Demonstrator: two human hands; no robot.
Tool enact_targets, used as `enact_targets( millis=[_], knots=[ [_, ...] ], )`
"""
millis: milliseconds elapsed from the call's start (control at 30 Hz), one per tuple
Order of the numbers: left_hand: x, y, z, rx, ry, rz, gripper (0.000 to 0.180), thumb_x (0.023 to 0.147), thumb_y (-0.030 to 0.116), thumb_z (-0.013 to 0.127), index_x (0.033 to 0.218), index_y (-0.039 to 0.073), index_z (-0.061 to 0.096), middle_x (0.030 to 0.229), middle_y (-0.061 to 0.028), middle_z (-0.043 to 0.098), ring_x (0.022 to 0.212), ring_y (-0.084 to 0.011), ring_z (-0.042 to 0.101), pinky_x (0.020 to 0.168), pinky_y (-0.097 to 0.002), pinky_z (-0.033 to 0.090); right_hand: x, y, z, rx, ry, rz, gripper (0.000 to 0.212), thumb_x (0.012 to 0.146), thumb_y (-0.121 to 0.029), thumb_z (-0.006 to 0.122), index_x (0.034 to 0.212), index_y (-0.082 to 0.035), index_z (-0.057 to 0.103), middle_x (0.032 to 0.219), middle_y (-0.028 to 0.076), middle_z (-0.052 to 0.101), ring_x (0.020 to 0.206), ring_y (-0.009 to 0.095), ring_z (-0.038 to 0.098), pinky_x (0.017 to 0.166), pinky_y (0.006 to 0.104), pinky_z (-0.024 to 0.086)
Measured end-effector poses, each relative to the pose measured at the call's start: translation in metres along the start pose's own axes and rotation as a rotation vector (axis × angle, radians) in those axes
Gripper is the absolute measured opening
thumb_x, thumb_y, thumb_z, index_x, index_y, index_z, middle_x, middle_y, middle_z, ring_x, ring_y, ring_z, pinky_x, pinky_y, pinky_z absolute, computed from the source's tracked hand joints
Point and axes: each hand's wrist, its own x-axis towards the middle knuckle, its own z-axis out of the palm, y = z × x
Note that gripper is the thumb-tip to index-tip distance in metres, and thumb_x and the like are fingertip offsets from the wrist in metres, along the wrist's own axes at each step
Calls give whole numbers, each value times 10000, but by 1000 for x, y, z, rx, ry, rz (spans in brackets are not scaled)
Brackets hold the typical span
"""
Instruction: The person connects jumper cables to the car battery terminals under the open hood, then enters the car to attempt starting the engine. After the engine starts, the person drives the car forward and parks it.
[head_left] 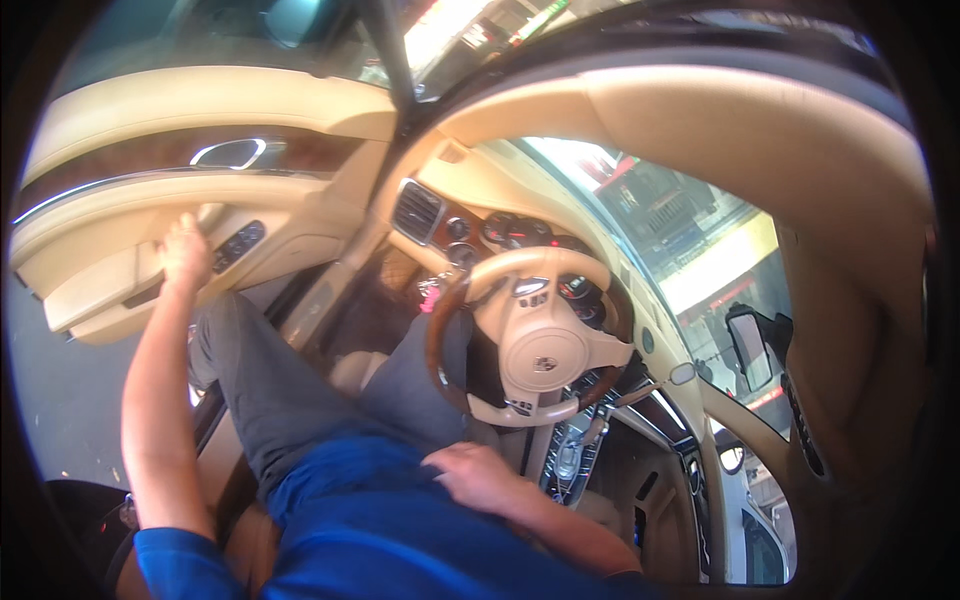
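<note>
My left arm reaches out to the open car door [330, 120], and my left hand [185, 252] is closed round the beige door pull handle [210, 216]. Just beside it on the armrest are the window switches [240, 246]. My right hand [475, 478] rests over my lap, below the steering wheel [542, 360], with its fingers curled in. What it holds, if anything, is hidden. The wheel has a beige hub and a part-wood rim. A bunch of keys with a pink tag [430, 297] hangs left of the wheel, partly blurred.
Behind the wheel sits the instrument cluster [528, 230], with an air vent [418, 208] to its left. The gear lever [598, 425] rises from the centre console [568, 462]. A rear-view mirror [750, 348] hangs at the windscreen. Grey ground [75, 400] shows below the door.
</note>
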Motion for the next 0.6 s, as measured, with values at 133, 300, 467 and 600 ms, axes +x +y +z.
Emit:
enact_targets(
  millis=[133, 300, 467, 600],
  knots=[
    [23, -32, 36, -23, 114, 112, 261, 1018, 171, 591, 1245, 61, 524, 1225, -276, 685, 1121, -493, 693, 966, -618, 555, -20, 13, 45, -10, -281, -39, 341, 905, -76, 736, 1243, -34, 722, 967, 170, 764, 975, 361, 730, 991, 495, 567],
    [54, -89, 41, -295, -71, 356, 552, 1070, 225, 570, 1524, -52, 419, 1457, -349, 572, 1372, -506, 551, 1134, -547, 454, -55, 28, 52, 124, -83, -55, 361, 943, -72, 682, 1293, 15, 669, 982, 162, 749, 976, 358, 699, 967, 468, 531],
    [73, -93, 33, 69, -66, 232, 624, 1054, 160, 511, 1603, -65, 317, 1572, -365, 467, 1480, -514, 458, 1226, -564, 386, -61, 45, 35, 184, -66, -15, 470, 966, -180, 735, 1374, 21, 614, 1118, 191, 739, 1144, 374, 674, 1056, 483, 508],
    [75, -81, 22, 61, -119, 236, 624, 1046, 161, 520, 1596, -45, 308, 1567, -364, 474, 1485, -516, 450, 1220, -570, 385, -95, 94, 10, 439, -20, 142, 558, 979, -290, 774, 1416, 18, 615, 1295, 215, 733, 1248, 412, 673, 1085, 500, 531]
  ],
)
